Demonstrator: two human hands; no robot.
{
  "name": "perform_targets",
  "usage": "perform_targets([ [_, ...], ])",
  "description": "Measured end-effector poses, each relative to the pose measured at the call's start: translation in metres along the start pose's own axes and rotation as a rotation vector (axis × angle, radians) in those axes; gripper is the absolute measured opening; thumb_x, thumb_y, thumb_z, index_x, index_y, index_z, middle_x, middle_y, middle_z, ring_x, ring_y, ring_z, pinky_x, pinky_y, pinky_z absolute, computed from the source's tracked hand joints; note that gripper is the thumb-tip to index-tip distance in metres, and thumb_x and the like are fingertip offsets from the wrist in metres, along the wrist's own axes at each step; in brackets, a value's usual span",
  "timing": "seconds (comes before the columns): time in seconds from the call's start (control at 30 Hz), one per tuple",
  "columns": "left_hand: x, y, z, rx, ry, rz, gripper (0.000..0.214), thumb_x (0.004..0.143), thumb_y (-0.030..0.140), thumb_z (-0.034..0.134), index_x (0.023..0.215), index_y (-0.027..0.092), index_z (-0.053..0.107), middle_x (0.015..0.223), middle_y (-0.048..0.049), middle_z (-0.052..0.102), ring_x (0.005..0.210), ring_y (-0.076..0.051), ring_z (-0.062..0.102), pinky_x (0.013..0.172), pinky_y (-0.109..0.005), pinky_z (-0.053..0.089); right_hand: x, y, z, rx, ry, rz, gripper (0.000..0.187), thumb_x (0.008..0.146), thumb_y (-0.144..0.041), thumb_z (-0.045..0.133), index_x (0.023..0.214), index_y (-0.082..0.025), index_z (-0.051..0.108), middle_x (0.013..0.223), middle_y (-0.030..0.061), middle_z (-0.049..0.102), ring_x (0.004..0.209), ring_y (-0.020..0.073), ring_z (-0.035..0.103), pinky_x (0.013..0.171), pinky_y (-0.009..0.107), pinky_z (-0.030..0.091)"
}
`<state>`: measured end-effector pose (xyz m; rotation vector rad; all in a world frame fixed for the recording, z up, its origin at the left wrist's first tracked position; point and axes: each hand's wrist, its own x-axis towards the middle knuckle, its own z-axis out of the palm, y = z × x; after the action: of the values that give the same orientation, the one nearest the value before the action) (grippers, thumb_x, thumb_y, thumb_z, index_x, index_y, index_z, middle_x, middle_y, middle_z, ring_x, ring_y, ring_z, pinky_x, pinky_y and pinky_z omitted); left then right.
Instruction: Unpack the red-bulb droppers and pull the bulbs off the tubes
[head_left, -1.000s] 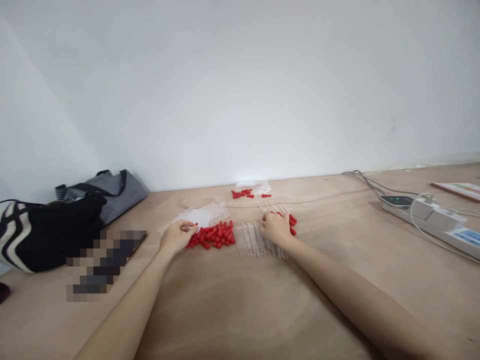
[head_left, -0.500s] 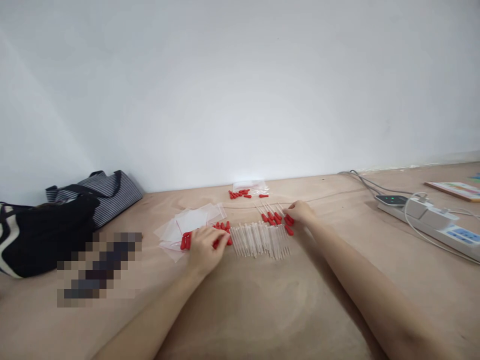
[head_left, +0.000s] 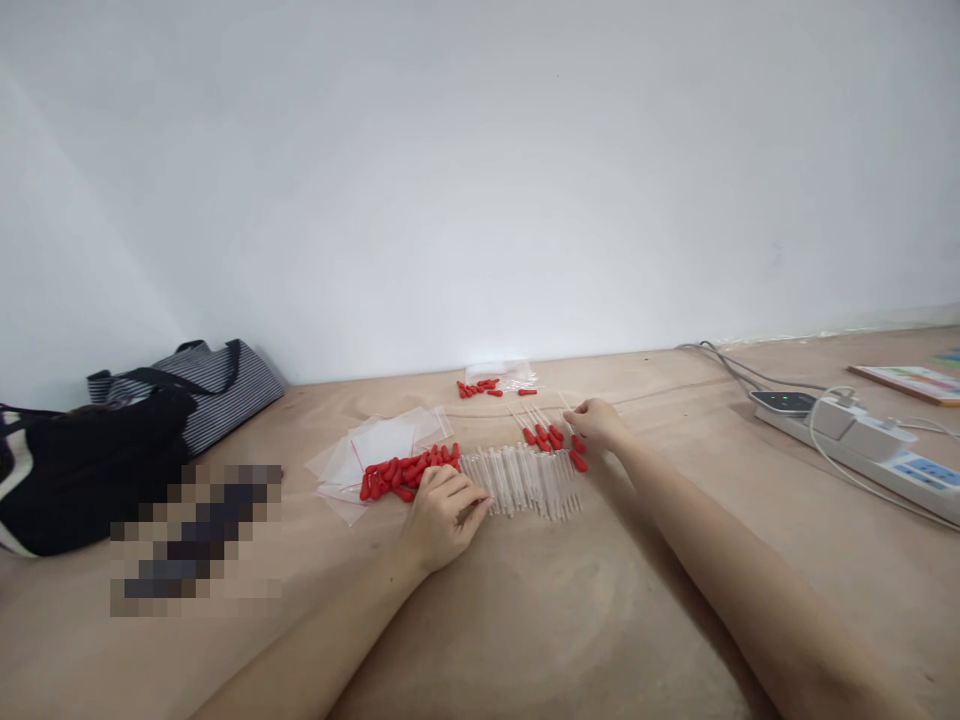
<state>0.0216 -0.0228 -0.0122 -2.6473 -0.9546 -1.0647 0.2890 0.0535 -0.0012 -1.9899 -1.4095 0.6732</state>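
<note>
A row of clear thin tubes (head_left: 525,480) lies on the wooden table (head_left: 525,620). A heap of small red caps (head_left: 401,472) sits to its left, partly on clear plastic bags (head_left: 375,445). My left hand (head_left: 444,515) rests at the near left end of the tube row, fingers curled together in a pinch at a tube. My right hand (head_left: 596,422) is at the far right end of the row, fingers closed on a thin tube among several assembled tubes with red caps (head_left: 551,437).
A second bag with loose red caps (head_left: 491,383) lies near the wall. A striped bag (head_left: 202,385) and a black bag (head_left: 82,470) stand at left. At right are a power strip (head_left: 862,440) with cables and a book (head_left: 915,380).
My left hand has moved from the plastic bags across the red caps to the near left end of the tube row. My right hand left the tube row for the capped tubes behind it.
</note>
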Motion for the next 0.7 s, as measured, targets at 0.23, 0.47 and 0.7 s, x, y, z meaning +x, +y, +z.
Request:
perform_targets([
  [0.23,0.005,0.006,0.003,-0.004,0.054,-0.064,0.016,0.081,0.028,0.05,0.087,0.021,0.063,0.073,-0.0017,0.066,0.075,-0.017,0.053,0.076,-0.034,0.034,-0.051,-0.017,0.018,0.378,-0.126,-0.262,0.008,0.074,-0.026,0.048,0.077,-0.019,0.044,0.068,0.0011,0.063,0.061,0.0128,0.061,0.057,0.024,0.046],
  [0.47,0.012,0.023,0.016,0.014,0.119,-0.14,0.022,0.08,0.031,0.053,0.097,0.02,0.061,0.08,-0.002,0.069,0.08,-0.018,0.055,0.08,-0.037,0.031,-0.091,-0.03,0.052,0.79,-0.303,-0.428,0.02,0.068,-0.025,0.051,0.077,-0.024,0.033,0.055,-0.0076,0.052,0.052,0.0125,0.057,0.061,0.029,0.047],
  [0.7,0.01,0.019,0.013,0.107,0.179,-0.177,0.012,0.08,0.025,0.052,0.08,0.022,0.064,0.072,-0.0004,0.068,0.074,-0.018,0.055,0.078,-0.039,0.027,-0.091,-0.018,0.039,0.56,0.118,-0.549,0.032,0.072,-0.038,0.053,0.096,-0.021,0.04,0.088,0.0059,0.06,0.082,0.0187,0.057,0.074,0.034,0.042],
])
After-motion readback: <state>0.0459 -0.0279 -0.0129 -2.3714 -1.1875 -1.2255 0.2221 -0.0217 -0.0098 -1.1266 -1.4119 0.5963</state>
